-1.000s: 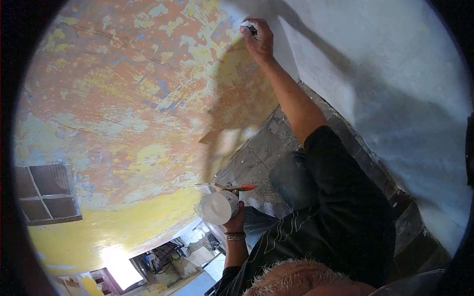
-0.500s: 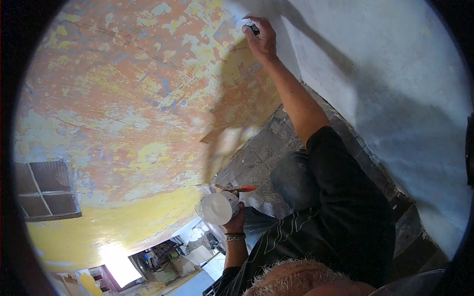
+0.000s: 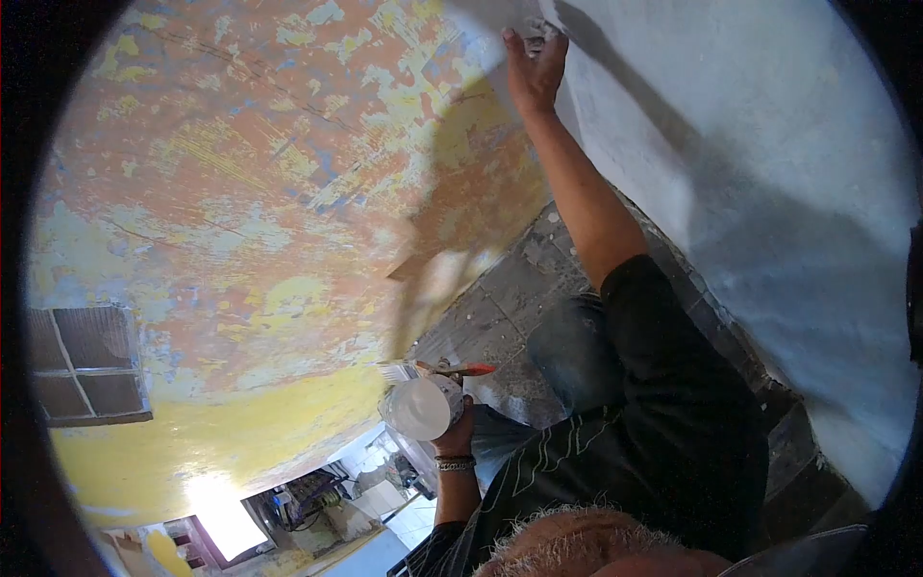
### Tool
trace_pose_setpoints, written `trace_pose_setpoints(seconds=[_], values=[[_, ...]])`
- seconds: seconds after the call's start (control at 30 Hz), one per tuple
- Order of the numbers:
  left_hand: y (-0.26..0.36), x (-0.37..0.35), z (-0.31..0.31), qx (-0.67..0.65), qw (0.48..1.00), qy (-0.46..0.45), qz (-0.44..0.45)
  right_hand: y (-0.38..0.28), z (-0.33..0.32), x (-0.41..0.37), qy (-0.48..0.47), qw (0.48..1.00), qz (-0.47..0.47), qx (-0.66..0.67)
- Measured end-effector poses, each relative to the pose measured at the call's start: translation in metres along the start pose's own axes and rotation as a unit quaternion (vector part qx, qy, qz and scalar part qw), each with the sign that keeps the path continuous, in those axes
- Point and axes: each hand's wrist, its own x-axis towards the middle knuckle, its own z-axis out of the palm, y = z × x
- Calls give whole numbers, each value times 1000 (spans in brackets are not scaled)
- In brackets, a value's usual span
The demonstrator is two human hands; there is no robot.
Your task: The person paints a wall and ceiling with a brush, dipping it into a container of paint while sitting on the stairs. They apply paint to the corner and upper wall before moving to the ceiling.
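Note:
My right hand [image 3: 536,75] is stretched up to the corner where the patchy wall [image 3: 288,183] meets the pale wall [image 3: 798,125]. Its thumb and fingers curve around a small whitish-grey piece [image 3: 540,31], whose kind I cannot make out. Low in the view, my left hand [image 3: 458,433] grips a white tub [image 3: 420,409] by its side. A paintbrush [image 3: 452,369] with a red-tipped handle lies across the tub's upper edge, held in the same hand. Its pale bristles point left, toward the wall.
A small paned window [image 3: 87,365] sits in the wall at left. Dusty grey floor tiles [image 3: 500,298] run between the two walls, beside my bent knee [image 3: 567,351]. Below left, a bright opening [image 3: 229,519] and a cluttered area [image 3: 308,500] show.
My right hand has shifted slightly right and up along the corner, its thumb and fingers now wider apart. The left hand with tub and paintbrush has barely moved.

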Motion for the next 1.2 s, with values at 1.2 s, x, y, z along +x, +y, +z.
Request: trace_pose_setpoints(seconds=[1.2], values=[[-21, 6, -6, -155, 983, -1, 99, -11, -39, -24, -298, 935, -94, -168]])
